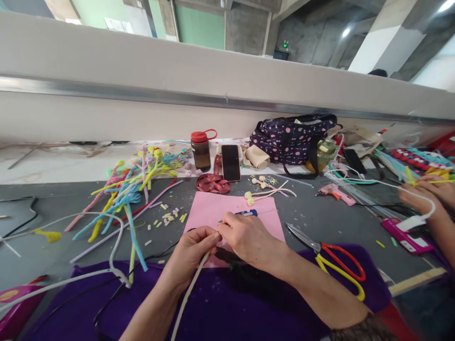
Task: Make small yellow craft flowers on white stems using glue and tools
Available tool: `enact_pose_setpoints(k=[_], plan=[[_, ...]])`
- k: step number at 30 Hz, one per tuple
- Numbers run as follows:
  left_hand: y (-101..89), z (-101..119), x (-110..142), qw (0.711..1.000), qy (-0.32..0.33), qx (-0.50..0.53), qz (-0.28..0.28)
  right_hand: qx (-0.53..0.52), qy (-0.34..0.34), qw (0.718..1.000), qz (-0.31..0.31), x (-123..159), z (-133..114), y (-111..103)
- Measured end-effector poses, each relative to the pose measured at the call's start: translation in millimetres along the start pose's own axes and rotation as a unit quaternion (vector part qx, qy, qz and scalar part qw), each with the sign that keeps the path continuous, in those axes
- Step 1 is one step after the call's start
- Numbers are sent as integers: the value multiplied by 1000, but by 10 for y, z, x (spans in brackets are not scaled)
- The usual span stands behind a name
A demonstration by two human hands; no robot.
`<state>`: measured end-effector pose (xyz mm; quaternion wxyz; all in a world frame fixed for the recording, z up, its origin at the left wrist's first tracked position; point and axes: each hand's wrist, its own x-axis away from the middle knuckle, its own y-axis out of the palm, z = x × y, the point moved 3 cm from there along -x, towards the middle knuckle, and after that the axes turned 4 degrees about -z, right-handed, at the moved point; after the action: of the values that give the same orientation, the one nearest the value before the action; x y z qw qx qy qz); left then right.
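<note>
Above the pink sheet (pixel 199 208), my left hand (pixel 194 251) is closed with thumb and finger pinching a long cream pipe cleaner (pixel 188 293), which trails down toward me. My right hand (pixel 249 237) meets its fingertips, closed too; what its fingers pinch is hidden behind them. Just beyond the right hand, a blue-handled tool (pixel 249 213) with a thin shaft lies on the sheet. At the sheet's far edge rest cream pipe cleaners with small yellowish flower heads (pixel 250 198). Scissors (pixel 320 248) with red and yellow handles lie right of my right arm.
Left are a heap of coloured pipe cleaners (pixel 131 194) and cut bits (pixel 168 217). A bottle (pixel 201 154), phone (pixel 231 163) and patterned bag (pixel 284 142) stand behind. A pink glue gun (pixel 336 193), power strip (pixel 405 237) and another person's hands (pixel 424 194) are right. White cables (pixel 119 237) cross the left side.
</note>
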<state>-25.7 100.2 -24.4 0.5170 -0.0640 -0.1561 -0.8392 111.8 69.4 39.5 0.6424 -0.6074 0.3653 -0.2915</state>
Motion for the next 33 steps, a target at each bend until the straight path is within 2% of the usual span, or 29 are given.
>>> enact_pose_setpoints(k=[6, 12, 16, 19, 21, 22, 24, 26, 28, 30, 31, 33], plan=[[-18, 7, -23, 1000, -4, -18, 0, -23, -11, 1000, -13, 25, 41, -16], [-42, 9, -21, 1000, -8, -16, 21, -65, 20, 997, -20, -35, 151, 29], [-101, 38, -15, 999, 11, -31, 27, -123, 33, 992, 24, -51, 79, 56], [-151, 81, -11, 998, 44, -38, 34, -235, 71, 966, 77, -54, 37, 108], [-189, 111, -3, 996, 65, -42, 41, -344, 93, 928, 106, -59, 21, 151], [-210, 125, 3, 995, 75, -43, 45, -412, 105, 899, 107, -64, 14, 177], [-253, 153, 14, 993, 102, -40, 54, -564, 125, 812, 85, -80, -5, 234], [-285, 172, 22, 990, 128, -31, 59, -697, 123, 704, 58, -100, -33, 269], [-290, 173, 27, 989, 137, -16, 56, -775, 105, 621, 54, -117, -48, 269], [-256, 164, 34, 990, 132, 0, 42, -805, 96, 582, 64, -126, -45, 259], [-226, 161, 41, 991, 129, 7, 32, -809, 95, 576, 68, -126, -42, 257], [-159, 159, 60, 991, 132, 20, 19, -804, 102, 582, 72, -120, -36, 260]])
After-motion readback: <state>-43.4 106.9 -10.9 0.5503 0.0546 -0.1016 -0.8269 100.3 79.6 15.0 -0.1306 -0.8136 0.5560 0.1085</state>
